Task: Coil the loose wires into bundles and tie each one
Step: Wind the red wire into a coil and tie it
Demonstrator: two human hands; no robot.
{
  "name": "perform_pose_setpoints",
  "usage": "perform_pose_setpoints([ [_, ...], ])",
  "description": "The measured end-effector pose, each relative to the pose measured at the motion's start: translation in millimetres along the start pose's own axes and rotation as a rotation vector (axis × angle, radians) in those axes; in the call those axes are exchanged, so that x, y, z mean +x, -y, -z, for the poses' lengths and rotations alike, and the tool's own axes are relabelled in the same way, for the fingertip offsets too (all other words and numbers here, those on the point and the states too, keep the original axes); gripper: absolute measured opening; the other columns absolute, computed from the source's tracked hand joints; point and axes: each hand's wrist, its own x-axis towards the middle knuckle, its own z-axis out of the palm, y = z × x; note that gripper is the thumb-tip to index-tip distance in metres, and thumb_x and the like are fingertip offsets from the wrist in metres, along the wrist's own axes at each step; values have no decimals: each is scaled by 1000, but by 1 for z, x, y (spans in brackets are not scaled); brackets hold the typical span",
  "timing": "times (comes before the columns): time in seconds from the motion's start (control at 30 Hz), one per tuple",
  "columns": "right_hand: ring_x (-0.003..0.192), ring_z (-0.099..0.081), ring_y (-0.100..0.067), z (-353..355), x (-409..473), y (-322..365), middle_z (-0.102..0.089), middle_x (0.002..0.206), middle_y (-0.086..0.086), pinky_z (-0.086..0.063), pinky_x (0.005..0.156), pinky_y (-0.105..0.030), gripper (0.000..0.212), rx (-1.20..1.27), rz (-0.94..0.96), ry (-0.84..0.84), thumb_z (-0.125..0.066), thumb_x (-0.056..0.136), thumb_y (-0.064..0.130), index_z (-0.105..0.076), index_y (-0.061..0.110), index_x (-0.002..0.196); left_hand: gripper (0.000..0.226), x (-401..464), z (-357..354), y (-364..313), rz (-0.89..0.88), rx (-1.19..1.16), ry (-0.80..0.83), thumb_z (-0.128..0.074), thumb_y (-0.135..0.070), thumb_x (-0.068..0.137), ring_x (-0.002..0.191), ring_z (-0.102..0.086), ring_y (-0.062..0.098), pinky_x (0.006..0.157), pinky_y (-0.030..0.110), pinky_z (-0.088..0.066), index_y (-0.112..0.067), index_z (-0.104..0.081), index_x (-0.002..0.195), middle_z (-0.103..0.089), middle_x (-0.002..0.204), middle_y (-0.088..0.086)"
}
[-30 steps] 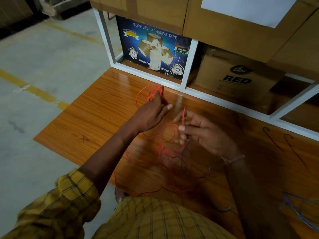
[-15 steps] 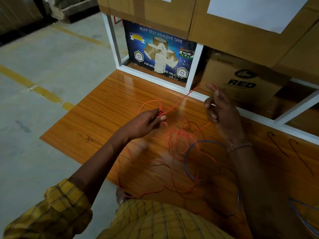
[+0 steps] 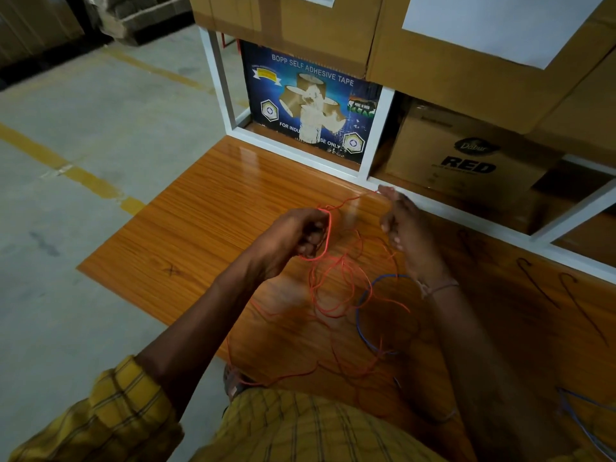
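Observation:
A long thin red wire (image 3: 336,285) lies in loose tangled loops on the wooden table (image 3: 200,235). My left hand (image 3: 293,236) is closed around a small coil of this red wire above the table. My right hand (image 3: 398,221) pinches the same wire near its end and holds that stretch taut, up and to the right of the left hand. A blue wire (image 3: 361,315) curves in a loop on the table under my right forearm, partly crossed by red strands.
A white shelf frame (image 3: 373,135) stands along the table's far edge with a blue adhesive-tape box (image 3: 310,105) and a brown carton (image 3: 466,151). More blue wire (image 3: 580,425) lies at the lower right. Concrete floor (image 3: 83,161) is to the left.
My right hand drew the red wire out up and to the right, then came down nearer the left hand. The left hand turned, and a loop of red wire now wraps around its fingers.

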Motion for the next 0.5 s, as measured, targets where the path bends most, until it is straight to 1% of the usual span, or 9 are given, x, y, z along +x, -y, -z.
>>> perform_pose_setpoints([
  [0.07, 48, -49, 4, -8, -12, 2, -57, 61, 19, -34, 46, -7, 44, -98, 33, 17, -39, 108, 47, -68, 19, 129, 26, 4, -2, -2, 74, 15, -75, -51, -20, 99, 54, -29, 16, 51, 30, -26, -18, -49, 73, -39, 62, 0],
  [0.1, 57, -56, 7, -12, -20, 3, -63, 64, 22, -40, 52, -7, 50, -123, 76, 50, -41, 105, 52, -70, 15, 123, 28, 5, -3, -1, 80, 88, -120, -49, -20, 101, 53, -31, 18, 53, 31, -27, -17, -49, 73, -42, 62, 1],
  [0.13, 69, -63, 5, -16, -26, 3, -70, 72, 18, -46, 62, -12, 57, -144, 124, 92, -47, 101, 59, -73, 11, 115, 31, 6, -4, 0, 70, 179, -163, -46, -20, 103, 54, -33, 19, 53, 31, -29, -16, -49, 73, -44, 63, 2],
  [0.17, 78, -67, -3, -21, -32, 2, -75, 81, 6, -52, 70, -24, 62, -162, 160, 138, -53, 95, 66, -74, 9, 106, 33, 6, -6, 0, 56, 266, -200, -44, -21, 106, 54, -36, 19, 54, 31, -31, -16, -50, 73, -47, 65, 3],
  [0.2, 81, -65, -13, -25, -37, 2, -74, 85, -6, -50, 74, -30, 64, -161, 174, 178, -60, 89, 70, -74, 7, 97, 33, 5, -8, -1, 39, 338, -224, -43, -23, 107, 55, -39, 19, 55, 32, -33, -16, -53, 76, -49, 67, 4],
  [0.27, 76, -54, -19, -32, -44, 2, -62, 78, -11, -43, 70, -34, 66, -107, 163, 244, -72, 83, 64, -69, -1, 87, 32, 6, -11, 0, 12, 431, -244, -44, -27, 107, 59, -44, 21, 61, 38, -37, -14, -57, 82, -54, 72, 6],
  [0.33, 72, -46, -21, -34, -46, 2, -53, 75, -12, -37, 68, -36, 61, -62, 138, 294, -79, 84, 51, -65, -8, 85, 33, 8, -13, 1, 8, 470, -246, -44, -30, 107, 65, -46, 23, 68, 41, -38, -9, -60, 87, -56, 77, 7],
  [0.43, 71, -48, -24, -33, -42, 0, -58, 71, -24, -37, 68, -39, 35, -68, 119, 299, -81, 87, 32, -71, -1, 81, 35, 10, -13, 0, 22, 468, -241, -44, -31, 107, 67, -47, 24, 69, 41, -39, -3, -62, 96, -57, 81, 10],
  [0.5, 72, -52, -26, -31, -36, -3, -60, 78, -38, -39, 70, -40, 29, -114, 121, 284, -82, 84, 34, -74, 7, 79, 30, 9, -13, -2, 45, 394, -212, -44, -27, 108, 64, -45, 21, 63, 37, -38, -8, -60, 91, -55, 78, 9],
])
